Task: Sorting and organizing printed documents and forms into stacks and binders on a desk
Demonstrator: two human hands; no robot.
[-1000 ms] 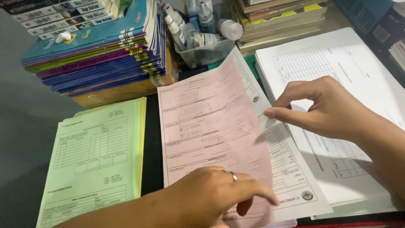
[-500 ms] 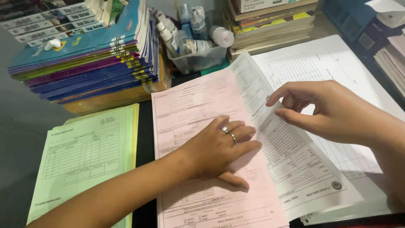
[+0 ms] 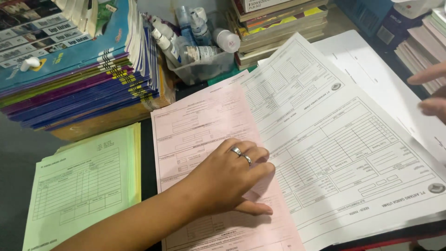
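The pink form (image 3: 204, 139) lies flat on the table (image 3: 18, 153) at the centre of the view, its long edge running from 12 o'clock toward 6 o'clock, its right margin tucked under the white form (image 3: 344, 153). The left hand (image 3: 227, 179) rests palm down on the pink form's lower half, fingers together and stretched flat toward 3 o'clock, fingertips at the seam where pink meets white; it clamps nothing, only presses the sheet. 2 rings sit on 1 finger (image 3: 241, 155). The white form lies open and flat at 3 o'clock of the pink one, printed side up and turned upside down to the viewer, over a stack of white sheets (image 3: 371, 69). The right hand (image 3: 429, 95) shows only as 2 fingertips at the right edge, slightly apart, above the white sheets and touching nothing that can be seen; whether it is open beyond that cannot be told. At 9 o'clock a stack of green forms (image 3: 83, 186) lies well apart from the left hand. At 11 o'clock stands a pile of coloured booklets (image 3: 79, 79); at 12 o'clock a clear tub of small bottles (image 3: 200, 51), with stacked books (image 3: 278, 28) just beside it at 1 o'clock.
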